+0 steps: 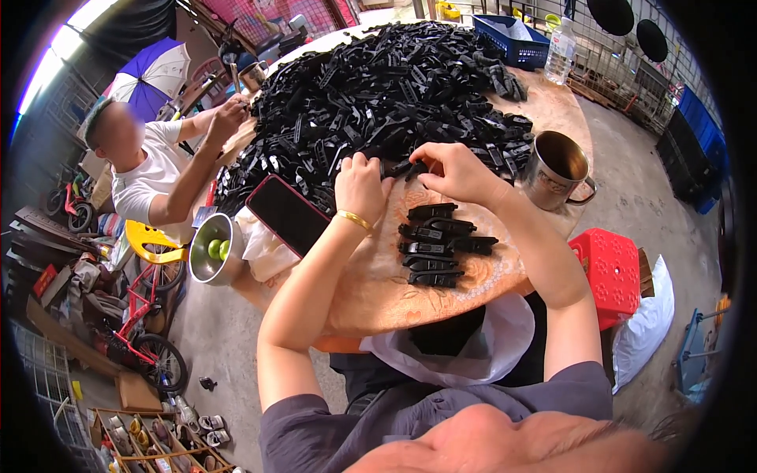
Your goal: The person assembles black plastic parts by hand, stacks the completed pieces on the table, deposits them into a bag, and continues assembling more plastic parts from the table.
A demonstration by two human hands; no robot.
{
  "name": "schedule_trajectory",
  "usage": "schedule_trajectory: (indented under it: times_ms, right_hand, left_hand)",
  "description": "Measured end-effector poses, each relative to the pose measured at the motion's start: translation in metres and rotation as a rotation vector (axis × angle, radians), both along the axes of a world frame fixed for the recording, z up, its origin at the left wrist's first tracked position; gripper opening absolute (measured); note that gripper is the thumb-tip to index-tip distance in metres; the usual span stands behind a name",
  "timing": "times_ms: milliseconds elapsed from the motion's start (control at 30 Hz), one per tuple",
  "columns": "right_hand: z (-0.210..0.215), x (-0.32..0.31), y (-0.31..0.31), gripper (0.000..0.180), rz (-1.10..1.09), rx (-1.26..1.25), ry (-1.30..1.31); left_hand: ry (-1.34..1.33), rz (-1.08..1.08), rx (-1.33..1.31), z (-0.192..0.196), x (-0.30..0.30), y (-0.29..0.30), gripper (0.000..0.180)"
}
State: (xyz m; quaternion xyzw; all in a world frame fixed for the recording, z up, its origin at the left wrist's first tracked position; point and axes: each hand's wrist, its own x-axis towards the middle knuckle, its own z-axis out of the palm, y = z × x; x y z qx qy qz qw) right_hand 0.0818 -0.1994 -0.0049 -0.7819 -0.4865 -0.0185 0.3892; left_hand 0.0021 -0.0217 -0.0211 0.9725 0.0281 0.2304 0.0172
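At the near edge of a large heap of black plastic parts (371, 94), both my hands are closed close together. My left hand (362, 189), with a gold bracelet at the wrist, has its fingers curled around one end of a small black plastic part (397, 169). My right hand (457, 173) pinches a dark end of it between thumb and fingers. Whether this is one part or two is too small to tell. Below my hands, several black buckle-like pieces (430, 248) lie stacked in a column on the patterned tablecloth (355, 303).
A phone (288, 215) and a metal bowl (214, 248) with green fruit lie left; a steel mug (556, 169) stands right. A blue basket (512, 41) and bottle (561, 51) are behind. A white bag (505, 339) hangs open at my lap, near a red stool (609, 276). Another person (146, 173) works at left.
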Motion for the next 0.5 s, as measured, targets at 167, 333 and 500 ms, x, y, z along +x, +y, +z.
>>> schedule_trajectory:
  times_ms: [167, 333, 500]
  right_hand:
    - [-0.010, 0.003, 0.005, 0.020, 0.174, 0.323, 0.443]
    - [-0.005, -0.006, 0.013, 0.023, 0.336, 0.487, 0.661]
    - [-0.014, 0.002, 0.012, 0.023, 0.300, 0.539, 0.432]
  left_hand:
    - [0.070, 0.125, 0.019, 0.000, 0.000, -0.004, 0.025]
    - [-0.294, -0.070, -0.283, 0.005, -0.007, 0.015, 0.019]
    - [0.236, -0.180, -1.386, 0.016, -0.009, 0.004, 0.026]
